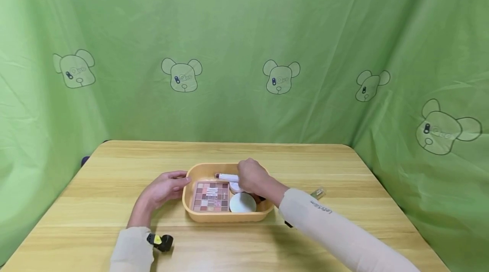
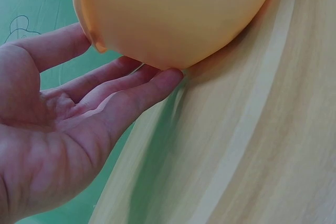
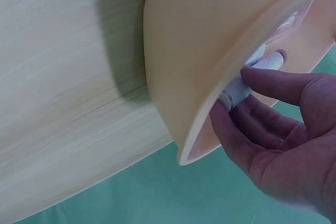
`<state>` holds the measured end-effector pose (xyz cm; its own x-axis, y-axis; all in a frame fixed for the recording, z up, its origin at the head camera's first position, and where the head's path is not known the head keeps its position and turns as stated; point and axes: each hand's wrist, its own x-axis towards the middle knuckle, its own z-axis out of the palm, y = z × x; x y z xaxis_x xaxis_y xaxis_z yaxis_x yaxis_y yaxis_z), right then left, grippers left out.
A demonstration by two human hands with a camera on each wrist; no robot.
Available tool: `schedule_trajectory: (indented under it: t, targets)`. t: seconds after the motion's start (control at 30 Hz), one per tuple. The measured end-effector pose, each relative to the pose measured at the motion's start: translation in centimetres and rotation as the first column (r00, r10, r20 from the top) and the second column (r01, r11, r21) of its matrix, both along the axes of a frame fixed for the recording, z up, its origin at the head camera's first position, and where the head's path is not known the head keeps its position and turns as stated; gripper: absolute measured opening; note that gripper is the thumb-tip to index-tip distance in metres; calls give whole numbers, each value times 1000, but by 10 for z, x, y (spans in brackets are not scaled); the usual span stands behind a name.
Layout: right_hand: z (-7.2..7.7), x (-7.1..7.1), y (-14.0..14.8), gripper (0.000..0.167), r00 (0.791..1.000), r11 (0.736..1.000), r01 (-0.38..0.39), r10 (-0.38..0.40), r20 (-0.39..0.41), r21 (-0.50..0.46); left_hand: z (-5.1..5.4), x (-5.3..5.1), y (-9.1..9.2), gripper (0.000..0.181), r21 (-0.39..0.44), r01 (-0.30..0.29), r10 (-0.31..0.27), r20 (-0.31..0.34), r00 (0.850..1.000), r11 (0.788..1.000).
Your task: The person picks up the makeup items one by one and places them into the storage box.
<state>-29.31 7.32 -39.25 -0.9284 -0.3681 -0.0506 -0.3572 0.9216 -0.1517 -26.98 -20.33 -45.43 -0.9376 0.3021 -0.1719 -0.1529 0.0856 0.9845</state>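
Note:
My right hand (image 1: 253,176) reaches into a yellow-orange plastic basket (image 1: 229,217) and pinches a white cosmetic tube (image 1: 228,177) with a dark reddish end. In the right wrist view, thumb and fingers close round the tube (image 3: 239,92) just inside the rim. My left hand (image 1: 164,191) touches the basket's left end; in the left wrist view its fairly straight fingers (image 2: 126,98) meet the rim and lower wall. Inside the basket lie an eyeshadow palette (image 1: 211,197), a round white compact (image 1: 243,203) and another round pale item (image 1: 235,187), partly hidden by my right hand.
A small clear-and-green item (image 1: 318,193) lies on the wooden table (image 1: 214,246) to the right of the basket, partly behind my right sleeve. A green curtain (image 1: 229,115) with bear-head drawings hangs round the table's back and sides.

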Motion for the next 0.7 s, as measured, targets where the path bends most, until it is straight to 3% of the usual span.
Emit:
schedule_trajectory:
  t: [0.43, 0.53, 0.7]
  targets:
    - [7, 2, -12, 12, 995, 996, 77, -74, 63, -47, 1, -1, 0, 62, -1, 1, -1, 6, 1000, 1000]
    - [8, 2, -17, 16, 996, 997, 73, -70, 57, -39, 0, -1, 0, 62, -1, 0, 0, 5, 1000, 1000]
    - [6, 2, -27, 20, 1000, 1000, 2, -2, 20, -9, -1, -1, 0, 63, -3, -6, 6, 8, 1000, 1000]
